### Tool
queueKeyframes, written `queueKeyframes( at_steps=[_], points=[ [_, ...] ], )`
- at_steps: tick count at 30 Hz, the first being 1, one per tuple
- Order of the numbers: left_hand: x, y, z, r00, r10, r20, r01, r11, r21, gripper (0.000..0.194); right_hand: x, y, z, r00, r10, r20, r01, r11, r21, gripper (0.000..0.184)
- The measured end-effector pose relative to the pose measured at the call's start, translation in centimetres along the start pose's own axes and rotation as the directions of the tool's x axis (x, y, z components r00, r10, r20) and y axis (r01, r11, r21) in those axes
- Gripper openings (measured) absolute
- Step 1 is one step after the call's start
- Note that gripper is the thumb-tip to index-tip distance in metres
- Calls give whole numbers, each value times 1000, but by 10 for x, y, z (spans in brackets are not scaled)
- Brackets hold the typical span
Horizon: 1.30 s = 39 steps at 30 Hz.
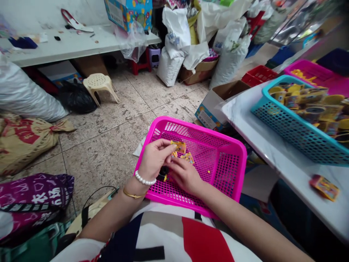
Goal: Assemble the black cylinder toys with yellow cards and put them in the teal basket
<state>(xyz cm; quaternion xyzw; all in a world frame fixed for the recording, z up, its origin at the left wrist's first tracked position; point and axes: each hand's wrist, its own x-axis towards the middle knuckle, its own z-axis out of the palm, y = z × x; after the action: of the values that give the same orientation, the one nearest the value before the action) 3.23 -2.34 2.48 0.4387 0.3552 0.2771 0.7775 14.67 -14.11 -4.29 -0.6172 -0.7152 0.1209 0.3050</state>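
A magenta mesh basket (196, 128) rests on my lap, with both hands low inside it. My left hand (153, 160), wearing a pearl bracelet and a gold bangle, is closed, pinching a small yellow printed packet (180, 146) between thumb and fingers. The fingers of my right hand (188, 177) are bent together against the left fingertips; whatever they grip is hidden. A second yellow printed packet (188, 158) shows just beyond the right fingers. Below the left hand lies a black part with a yellow edge (163, 174), partly covered. One tiny yellow bit (208, 171) is on the basket floor.
At right, a white table (268, 145) holds a teal basket (297, 136) of yellow-and-black pieces and a loose printed packet (324, 187). An open carton (211, 111) stands beside it. Sacks (171, 54), a cream stool (98, 83) and a long bench (81, 45) surround the tiled floor.
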Motion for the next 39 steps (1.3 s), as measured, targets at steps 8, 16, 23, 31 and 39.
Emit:
queueKeyframes(
  at_steps=[8,16,23,31,39],
  points=[
    [5,-7,-1,992,-127,27,128,990,-51,31,8,-2,0,984,95,148,-96,995,-1,11],
    [14,-10,-7,987,-163,6,161,969,-188,24,2,5,-26,969,137,206,-89,970,-225,41],
    [13,-11,-6,983,-182,28,184,968,-172,15,1,6,-30,953,292,82,-296,954,44,23],
    [11,-21,2,967,-254,38,256,950,-180,13,18,14,-64,669,742,-34,-174,201,964,38],
    [12,-24,3,940,-302,156,339,873,-351,18,15,15,-53,711,690,-137,-245,425,871,33]
  ],
)
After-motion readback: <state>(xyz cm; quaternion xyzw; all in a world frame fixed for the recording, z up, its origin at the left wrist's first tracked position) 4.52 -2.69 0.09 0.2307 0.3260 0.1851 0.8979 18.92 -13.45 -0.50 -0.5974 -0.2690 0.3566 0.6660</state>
